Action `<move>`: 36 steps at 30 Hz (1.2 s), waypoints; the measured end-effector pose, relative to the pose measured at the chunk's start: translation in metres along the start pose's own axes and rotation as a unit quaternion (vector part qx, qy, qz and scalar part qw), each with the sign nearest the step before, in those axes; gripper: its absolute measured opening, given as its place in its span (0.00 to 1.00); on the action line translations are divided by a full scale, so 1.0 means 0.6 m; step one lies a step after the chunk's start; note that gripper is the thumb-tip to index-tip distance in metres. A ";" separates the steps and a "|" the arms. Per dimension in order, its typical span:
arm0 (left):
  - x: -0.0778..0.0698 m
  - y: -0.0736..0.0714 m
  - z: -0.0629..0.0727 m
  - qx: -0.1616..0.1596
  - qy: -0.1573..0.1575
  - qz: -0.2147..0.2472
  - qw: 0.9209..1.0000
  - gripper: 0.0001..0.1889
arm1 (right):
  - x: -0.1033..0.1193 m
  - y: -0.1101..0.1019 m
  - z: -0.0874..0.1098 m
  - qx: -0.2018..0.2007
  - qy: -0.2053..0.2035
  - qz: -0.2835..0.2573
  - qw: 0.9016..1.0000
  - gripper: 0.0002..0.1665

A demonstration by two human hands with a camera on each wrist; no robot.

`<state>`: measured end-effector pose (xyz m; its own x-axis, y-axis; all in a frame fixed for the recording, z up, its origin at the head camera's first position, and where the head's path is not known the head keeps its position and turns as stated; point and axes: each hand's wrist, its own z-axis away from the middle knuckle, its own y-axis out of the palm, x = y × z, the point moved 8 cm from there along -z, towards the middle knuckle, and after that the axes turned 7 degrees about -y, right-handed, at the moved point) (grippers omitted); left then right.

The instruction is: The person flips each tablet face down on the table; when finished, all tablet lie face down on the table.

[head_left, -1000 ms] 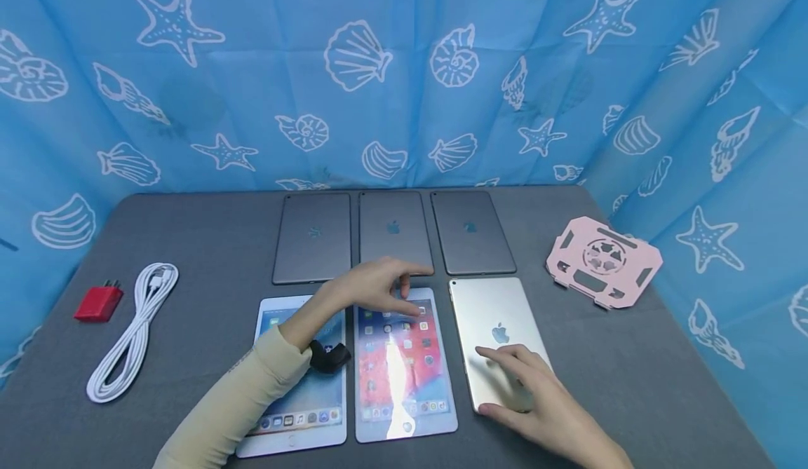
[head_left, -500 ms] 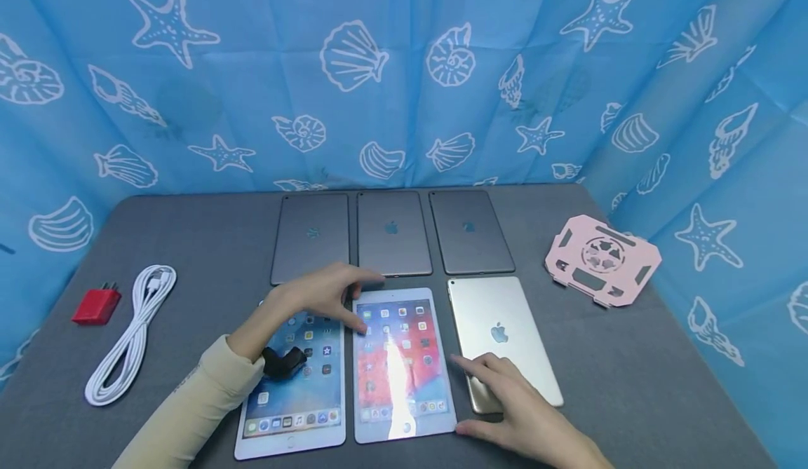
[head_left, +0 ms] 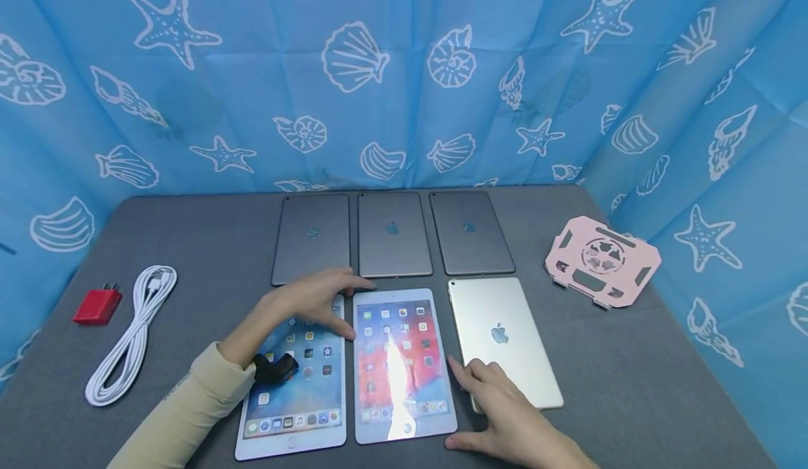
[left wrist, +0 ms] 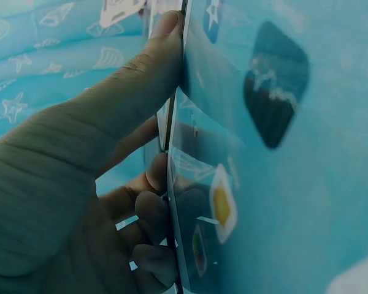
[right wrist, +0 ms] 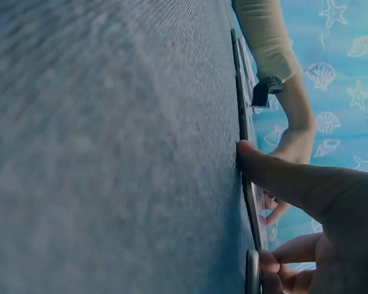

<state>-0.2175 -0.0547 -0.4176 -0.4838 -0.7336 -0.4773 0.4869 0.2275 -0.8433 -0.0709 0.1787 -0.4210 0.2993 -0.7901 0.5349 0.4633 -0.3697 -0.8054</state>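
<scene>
A white-framed tablet [head_left: 410, 371] with a lit red and blue screen lies face up at front centre. My left hand [head_left: 315, 297] reaches over another lit tablet [head_left: 309, 399], its thumb at the centre tablet's left edge and its fingers by the top left corner. In the left wrist view the thumb [left wrist: 135, 73] is extended along a tablet edge. My right hand [head_left: 505, 413] has its index fingertip at the centre tablet's right edge and its thumb by the lower right corner. Its other fingers overlap a gold tablet [head_left: 505, 329], lying back up.
Three dark grey tablets, left [head_left: 315, 234], middle [head_left: 393, 230] and right [head_left: 470, 230], lie back up in a rear row. A pink vented plate [head_left: 600, 262] lies right. A red charger plug [head_left: 97, 306] and coiled white cable [head_left: 132, 343] lie left. A blue curtain [head_left: 391, 125] hangs behind.
My left hand has moved left and back from over the centre tablet to its left edge. My right hand has shifted left from the gold tablet to the centre tablet's right side.
</scene>
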 end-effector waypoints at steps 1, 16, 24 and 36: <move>0.001 0.001 0.000 0.002 -0.002 0.002 1.000 0.46 | 0.001 0.001 -0.001 0.000 0.000 0.004 1.000 0.65; -0.004 -0.001 -0.007 0.007 -0.010 0.023 1.000 0.44 | 0.012 -0.001 -0.010 -0.058 -0.051 -0.017 0.997 0.71; -0.003 0.000 -0.007 0.015 -0.012 0.022 1.000 0.44 | 0.006 0.003 -0.020 -0.055 -0.014 -0.045 0.997 0.77; -0.004 0.000 -0.008 0.020 -0.014 0.026 0.999 0.45 | 0.001 0.003 -0.024 -0.053 0.006 -0.078 0.996 0.75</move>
<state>-0.2197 -0.0497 -0.4177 -0.4361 -0.7393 -0.5131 0.5400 0.2411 -0.8064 -0.0817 0.1705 -0.4258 0.2193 -0.7248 0.6531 0.4125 -0.5378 -0.7353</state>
